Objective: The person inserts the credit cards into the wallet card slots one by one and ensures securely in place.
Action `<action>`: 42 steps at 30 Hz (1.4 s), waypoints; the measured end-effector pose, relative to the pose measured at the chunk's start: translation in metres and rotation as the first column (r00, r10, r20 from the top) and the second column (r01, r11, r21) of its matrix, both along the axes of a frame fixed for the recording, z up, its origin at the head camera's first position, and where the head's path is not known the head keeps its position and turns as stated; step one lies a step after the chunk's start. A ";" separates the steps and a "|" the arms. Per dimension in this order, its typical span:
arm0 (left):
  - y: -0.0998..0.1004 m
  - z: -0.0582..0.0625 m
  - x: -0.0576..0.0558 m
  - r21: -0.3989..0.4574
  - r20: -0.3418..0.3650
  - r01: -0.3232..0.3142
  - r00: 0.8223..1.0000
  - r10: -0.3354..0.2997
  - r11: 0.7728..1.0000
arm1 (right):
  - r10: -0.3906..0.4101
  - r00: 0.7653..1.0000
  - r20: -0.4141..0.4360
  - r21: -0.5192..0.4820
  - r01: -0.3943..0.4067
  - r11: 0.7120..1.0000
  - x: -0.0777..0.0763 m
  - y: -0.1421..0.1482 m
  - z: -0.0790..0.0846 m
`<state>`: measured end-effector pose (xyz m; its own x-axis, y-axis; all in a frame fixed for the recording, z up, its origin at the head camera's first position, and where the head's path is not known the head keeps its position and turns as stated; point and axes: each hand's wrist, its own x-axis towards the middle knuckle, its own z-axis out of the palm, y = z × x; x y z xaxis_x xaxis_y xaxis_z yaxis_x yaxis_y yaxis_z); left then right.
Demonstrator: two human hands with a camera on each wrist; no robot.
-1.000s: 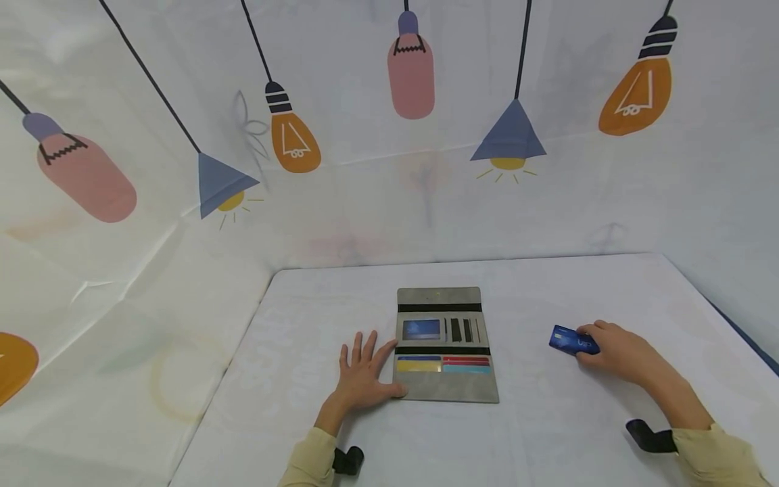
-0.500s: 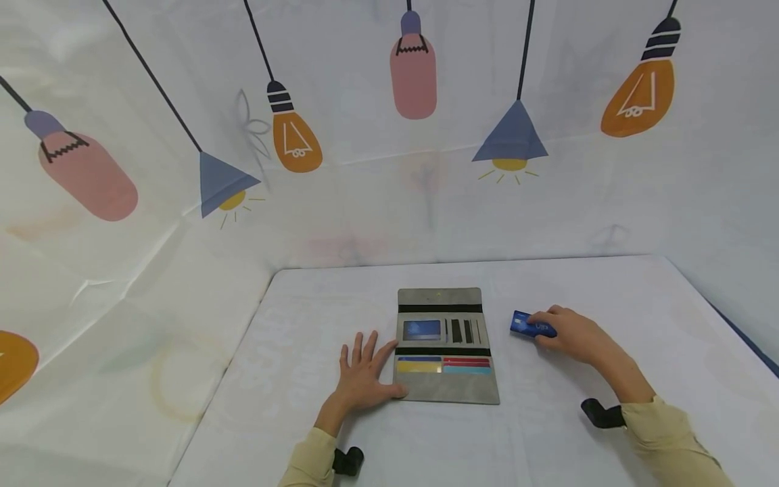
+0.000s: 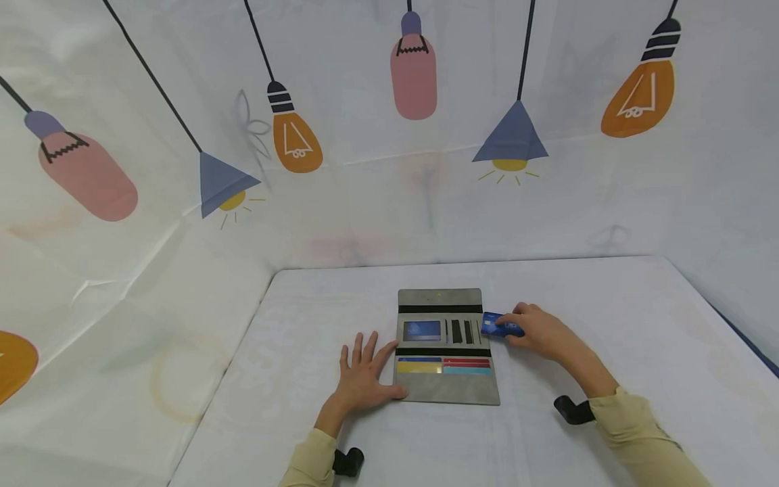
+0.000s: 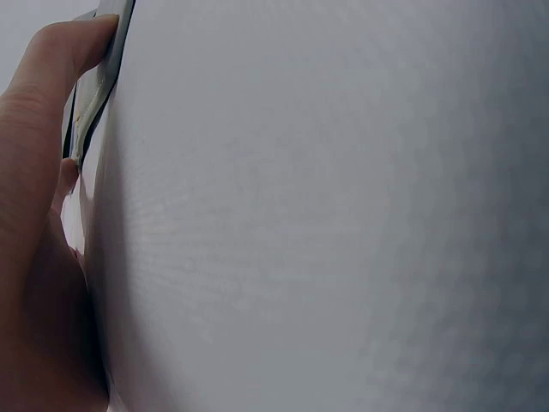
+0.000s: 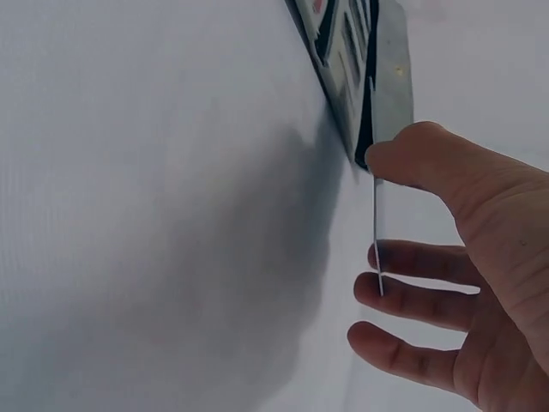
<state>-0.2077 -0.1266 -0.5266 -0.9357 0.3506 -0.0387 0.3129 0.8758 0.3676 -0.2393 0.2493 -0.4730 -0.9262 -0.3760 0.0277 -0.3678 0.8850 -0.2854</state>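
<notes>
A grey wallet (image 3: 450, 389) lies unfolded on the white table, with cards showing in its slots and a blue card (image 3: 422, 331) behind its window. My left hand (image 3: 360, 380) rests flat with spread fingers, its thumb and index fingertip touching the wallet's left edge. Between thumb and fingers, my right hand (image 3: 544, 333) pinches a blue bank card (image 3: 494, 324) at the wallet's right edge. In the right wrist view the bank card (image 5: 377, 215) appears edge-on beside the wallet (image 5: 395, 60). The left wrist view shows the thumb (image 4: 64, 56) on the wallet's edge.
The white table (image 3: 328, 304) has its far edge against a white sheet (image 3: 365, 216) printed with lamps and bulbs. Another sheet drops along the table's left side. Black wrist mounts (image 3: 348, 462) stick out from both sleeves.
My right hand has moved left across the table with the blue bank card, from well right of the wallet to its right edge. The left hand has stayed in place.
</notes>
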 end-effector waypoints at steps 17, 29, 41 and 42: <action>0.000 0.002 0.001 -0.005 -0.005 0.005 1.000 -0.005 1.000 | 0.036 0.990 -0.134 0.104 -0.022 0.994 0.000 -0.015 -0.005; 0.000 0.001 0.000 -0.003 0.007 -0.006 1.000 0.006 1.000 | 0.075 0.988 -0.132 0.181 -0.050 0.982 0.002 -0.026 -0.004; -0.001 -0.003 -0.001 0.001 0.000 -0.003 1.000 0.003 1.000 | 0.091 0.993 -0.068 0.186 -0.077 0.979 -0.001 -0.029 -0.003; -0.001 -0.003 -0.001 0.002 0.001 -0.004 1.000 0.004 1.000 | 0.092 0.994 -0.064 0.186 -0.079 0.979 -0.001 -0.029 -0.003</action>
<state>-0.2089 -0.1277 -0.5294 -0.9370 0.3472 -0.0388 0.3094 0.8762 0.3695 -0.2405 0.2206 -0.4758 -0.8885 -0.4585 0.0163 -0.4580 0.8842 -0.0919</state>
